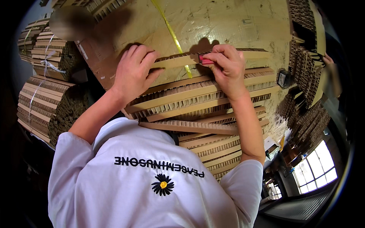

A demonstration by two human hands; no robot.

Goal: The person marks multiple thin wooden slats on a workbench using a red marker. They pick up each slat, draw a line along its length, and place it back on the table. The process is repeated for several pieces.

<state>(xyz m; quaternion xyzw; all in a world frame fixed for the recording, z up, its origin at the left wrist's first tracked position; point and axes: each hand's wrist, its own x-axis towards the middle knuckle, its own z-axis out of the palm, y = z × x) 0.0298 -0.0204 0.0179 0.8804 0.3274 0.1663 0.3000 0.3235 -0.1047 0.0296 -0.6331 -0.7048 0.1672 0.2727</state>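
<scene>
My left hand (134,72) presses down on a long honeycomb cardboard strip (178,60) that lies across a stack of similar strips (197,102). My right hand (228,66) grips a small red tool (206,60), seemingly a cutter or marker, against the same strip. A yellow strap (171,32) crosses the brown cardboard sheet (213,22) under the strips and runs between my two hands.
Strapped bundles of cardboard strips (45,102) stand at the left, more stacks (304,57) at the right. A small dark device (283,78) lies by the right stacks. Another person's hand (327,59) shows at the far right. Windows (315,167) at lower right.
</scene>
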